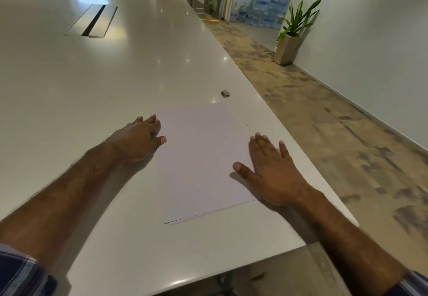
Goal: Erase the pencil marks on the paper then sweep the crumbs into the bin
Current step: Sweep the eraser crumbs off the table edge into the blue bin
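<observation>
A plain white rectangular sheet of paper (201,159) is seen lying flat on the long, glossy white counter (92,87), just below the centre of the frame and near the counter's right edge. No pencil marks can be made out on the sheet at this resolution. A small grey rectangular eraser (225,93) is found on the bare counter just above the sheet's upper right corner, apart from both hands. A tiny dark speck (247,125) is visible on the counter just right of the sheet.

The left hand (136,140) is placed palm down at the sheet's left edge, left of centre in the frame; its fingers (152,122) are held loosely together and slightly curled, with the thumb reaching onto the paper, and nothing is pinched. The right hand (273,170) is laid flat, palm down, over the sheet's lower right edge, at the lower right of centre; its fingers (261,143) are spread, the thumb resting on the paper, and nothing is gripped. Bare forearms run to the bottom corners, where checked blue sleeves (20,275) are seen.

In the upper left of the frame a recessed cable hatch (92,20) is set into the counter. At the upper right, a green potted plant in a beige planter (289,41) stands on the patterned carpet by the wall, and stacked blue water bottles (261,10) are seen beyond. No bin is in view.
</observation>
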`<state>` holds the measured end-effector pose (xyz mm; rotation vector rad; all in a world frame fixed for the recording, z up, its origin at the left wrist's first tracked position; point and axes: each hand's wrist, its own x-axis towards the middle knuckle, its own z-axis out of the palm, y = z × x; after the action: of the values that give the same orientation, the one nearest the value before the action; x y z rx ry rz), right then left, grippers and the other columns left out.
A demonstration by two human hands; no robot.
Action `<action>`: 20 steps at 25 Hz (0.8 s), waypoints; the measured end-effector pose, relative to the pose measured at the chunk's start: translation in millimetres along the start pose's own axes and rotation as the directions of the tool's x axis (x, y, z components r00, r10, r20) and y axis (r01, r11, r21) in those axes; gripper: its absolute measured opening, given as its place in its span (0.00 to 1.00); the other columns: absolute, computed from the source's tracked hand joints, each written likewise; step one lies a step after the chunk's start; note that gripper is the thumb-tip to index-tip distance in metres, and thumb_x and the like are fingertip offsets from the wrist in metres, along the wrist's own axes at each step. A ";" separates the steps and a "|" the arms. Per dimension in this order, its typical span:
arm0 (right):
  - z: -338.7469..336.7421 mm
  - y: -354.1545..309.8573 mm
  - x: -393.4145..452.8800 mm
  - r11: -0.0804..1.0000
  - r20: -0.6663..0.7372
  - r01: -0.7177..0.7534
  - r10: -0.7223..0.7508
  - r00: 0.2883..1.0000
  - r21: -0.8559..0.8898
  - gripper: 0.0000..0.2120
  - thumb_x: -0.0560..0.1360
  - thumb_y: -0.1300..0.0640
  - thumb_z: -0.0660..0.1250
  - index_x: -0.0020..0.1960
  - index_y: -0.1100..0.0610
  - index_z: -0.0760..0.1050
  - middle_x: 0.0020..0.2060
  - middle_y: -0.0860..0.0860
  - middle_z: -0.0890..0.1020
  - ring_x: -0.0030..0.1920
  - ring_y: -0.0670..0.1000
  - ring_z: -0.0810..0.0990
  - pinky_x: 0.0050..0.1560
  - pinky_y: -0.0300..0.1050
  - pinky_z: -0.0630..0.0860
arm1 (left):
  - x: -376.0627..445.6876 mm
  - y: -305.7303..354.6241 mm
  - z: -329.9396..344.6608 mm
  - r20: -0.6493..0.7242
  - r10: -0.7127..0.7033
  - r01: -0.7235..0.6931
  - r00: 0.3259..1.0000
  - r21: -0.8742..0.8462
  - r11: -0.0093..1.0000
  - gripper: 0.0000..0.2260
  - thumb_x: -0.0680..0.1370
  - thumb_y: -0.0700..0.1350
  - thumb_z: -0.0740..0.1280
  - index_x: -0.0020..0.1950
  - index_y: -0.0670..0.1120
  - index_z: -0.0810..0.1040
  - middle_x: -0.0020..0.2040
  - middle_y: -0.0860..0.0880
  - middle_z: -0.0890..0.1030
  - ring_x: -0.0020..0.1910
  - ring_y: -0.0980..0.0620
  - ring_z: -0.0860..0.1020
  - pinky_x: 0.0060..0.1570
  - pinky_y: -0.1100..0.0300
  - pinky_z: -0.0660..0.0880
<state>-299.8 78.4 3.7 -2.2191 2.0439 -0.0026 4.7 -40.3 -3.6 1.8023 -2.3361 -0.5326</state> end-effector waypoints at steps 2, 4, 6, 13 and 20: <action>0.9 -25.0 -6.8 0.990 0.002 0.130 -0.131 0.991 0.047 0.53 0.66 0.22 0.30 0.80 0.56 0.40 0.80 0.50 0.42 0.79 0.46 0.38 0.78 0.55 0.36 | 0.4 -0.6 0.4 -0.009 -0.006 0.006 1.000 -0.002 1.000 0.18 0.81 0.53 0.61 0.64 0.43 0.73 0.80 0.54 0.53 0.79 0.46 0.50 0.74 0.48 0.56; 7.2 -47.4 -11.0 0.969 0.052 0.241 -0.243 0.969 0.046 0.50 0.69 0.23 0.34 0.80 0.55 0.39 0.80 0.49 0.40 0.79 0.46 0.36 0.78 0.55 0.36 | 0.1 -1.6 0.5 -0.012 -0.010 0.010 1.000 0.002 1.000 0.19 0.81 0.53 0.61 0.66 0.42 0.72 0.80 0.54 0.53 0.79 0.46 0.51 0.73 0.49 0.56; 10.1 -42.7 -6.3 0.972 0.074 0.234 -0.236 0.969 0.037 0.49 0.70 0.24 0.37 0.80 0.55 0.38 0.80 0.49 0.40 0.78 0.46 0.35 0.78 0.54 0.36 | 0.9 -0.8 1.0 -0.016 -0.005 0.005 1.000 0.006 1.000 0.20 0.81 0.53 0.61 0.67 0.41 0.71 0.80 0.53 0.53 0.79 0.46 0.51 0.74 0.50 0.55; -4.0 40.8 16.3 0.997 0.059 0.070 -0.071 0.996 0.017 0.56 0.63 0.20 0.28 0.80 0.55 0.40 0.80 0.49 0.42 0.79 0.45 0.38 0.78 0.52 0.36 | -0.3 -2.3 2.7 -0.015 0.003 -0.003 1.000 0.005 1.000 0.20 0.81 0.53 0.61 0.69 0.44 0.70 0.80 0.54 0.51 0.79 0.46 0.50 0.74 0.50 0.55; -13.6 41.6 90.3 0.981 0.120 0.185 -0.192 0.974 0.063 0.49 0.69 0.25 0.37 0.80 0.55 0.42 0.81 0.51 0.45 0.80 0.47 0.42 0.79 0.51 0.39 | -4.3 3.2 -2.4 -0.003 -0.009 0.009 1.000 0.004 1.000 0.20 0.81 0.52 0.61 0.69 0.43 0.70 0.80 0.54 0.51 0.79 0.47 0.49 0.73 0.52 0.53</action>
<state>-334.5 -15.8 5.8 -2.3091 1.7437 0.0638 3.7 -35.9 0.2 1.8150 -2.3296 -0.5270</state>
